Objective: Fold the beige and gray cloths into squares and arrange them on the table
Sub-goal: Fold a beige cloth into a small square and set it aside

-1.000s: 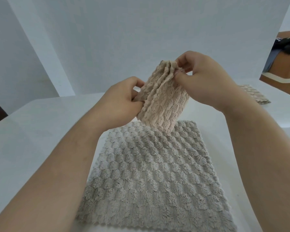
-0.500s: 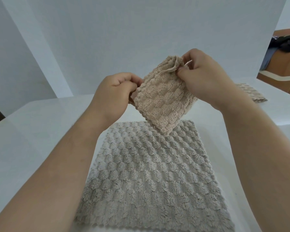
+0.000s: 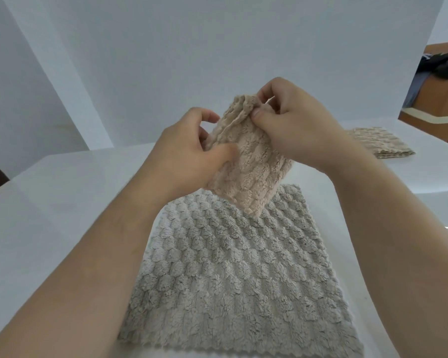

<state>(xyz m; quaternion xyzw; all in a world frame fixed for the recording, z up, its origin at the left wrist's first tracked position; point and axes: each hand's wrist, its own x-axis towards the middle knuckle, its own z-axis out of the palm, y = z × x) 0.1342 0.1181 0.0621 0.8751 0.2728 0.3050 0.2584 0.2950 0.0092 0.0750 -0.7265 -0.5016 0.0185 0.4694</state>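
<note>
Because its layered edges need squaring, I judge, the beige cloth is held above the table: left hand grips its side, right hand pinches the top corner. The gray cloth lies flat beneath, unfolded.

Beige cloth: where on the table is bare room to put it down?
Bare table left of the gray cloth, and a strip between it and the folded cloth far right. The middle is crowded by the gray cloth.

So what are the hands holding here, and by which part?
The folded beige cloth: right hand pinches its top corner, left hand grips its left edge.
</note>
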